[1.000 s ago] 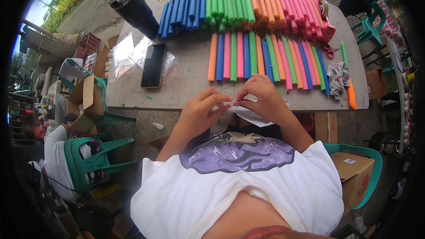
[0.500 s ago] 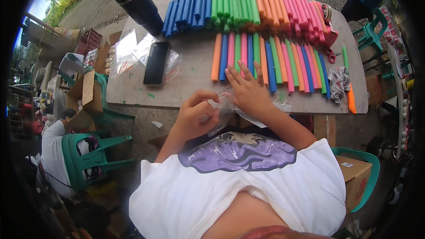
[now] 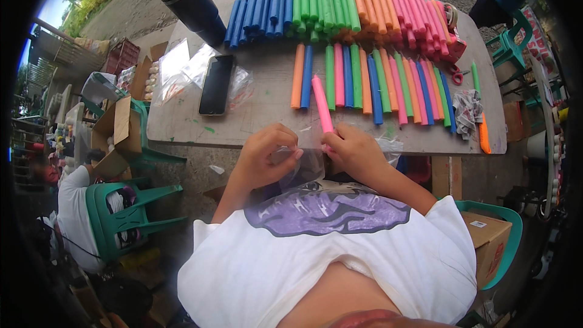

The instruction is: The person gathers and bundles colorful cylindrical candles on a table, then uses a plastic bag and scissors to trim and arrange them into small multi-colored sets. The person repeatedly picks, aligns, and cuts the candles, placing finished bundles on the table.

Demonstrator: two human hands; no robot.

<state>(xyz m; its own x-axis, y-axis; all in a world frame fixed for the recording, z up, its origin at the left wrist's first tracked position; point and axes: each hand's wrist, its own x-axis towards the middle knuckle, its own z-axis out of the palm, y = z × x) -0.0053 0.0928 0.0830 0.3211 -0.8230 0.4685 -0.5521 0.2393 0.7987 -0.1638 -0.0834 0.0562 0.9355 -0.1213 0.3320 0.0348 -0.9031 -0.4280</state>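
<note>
Hands at near counter (image 3: 267, 100) edge: your left hand (image 3: 264, 161) pinches clear bag (image 3: 303, 167) mouth open, right hand (image 3: 355, 155) grips pink stick (image 3: 322, 111), angled toward bag.

The person wears a white short-sleeved T-shirt (image 3: 340, 255) with a purple and black printed graphic (image 3: 328, 209) across the chest; forearms bare

Right hand (image 3: 358, 153) gripping pink foam stick (image 3: 322, 104), left hand (image 3: 264, 157) pinching clear plastic bag (image 3: 303, 167), table (image 3: 267, 94) edge
</note>
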